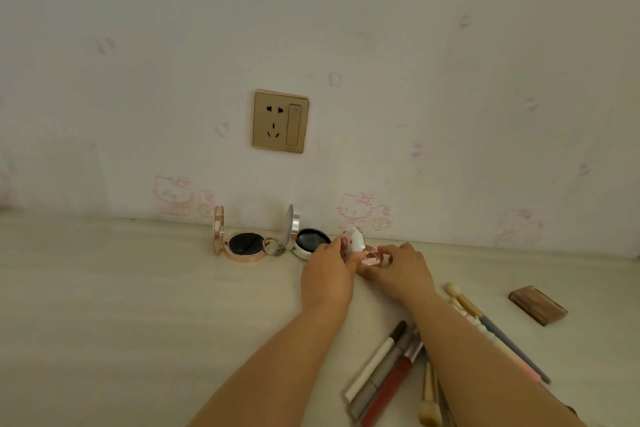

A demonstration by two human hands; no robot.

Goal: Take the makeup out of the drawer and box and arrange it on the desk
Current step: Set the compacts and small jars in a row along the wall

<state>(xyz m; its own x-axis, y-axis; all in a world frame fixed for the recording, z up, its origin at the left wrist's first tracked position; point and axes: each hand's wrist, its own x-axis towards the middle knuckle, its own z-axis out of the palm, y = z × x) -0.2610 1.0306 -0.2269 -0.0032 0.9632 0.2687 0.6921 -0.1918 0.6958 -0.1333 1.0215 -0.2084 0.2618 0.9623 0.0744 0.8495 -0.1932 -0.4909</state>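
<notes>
While two open compacts [244, 246] stand by, both hands [329, 274] grip a third compact [360, 246]

One head-worn wide-angle view looks forward and down across the bench [104, 288] toward the wall [450, 45], near above both forearms.

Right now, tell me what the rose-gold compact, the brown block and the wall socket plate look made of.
Rose-gold compact: shiny metal or metallised plastic; its rim gleams.
Brown block: looks like wood or a wood-grain print; streaky brown with a dull sheen.
Wall socket plate: gold, brushed-looking, probably coated plastic or metal; soft, even shine.
</notes>
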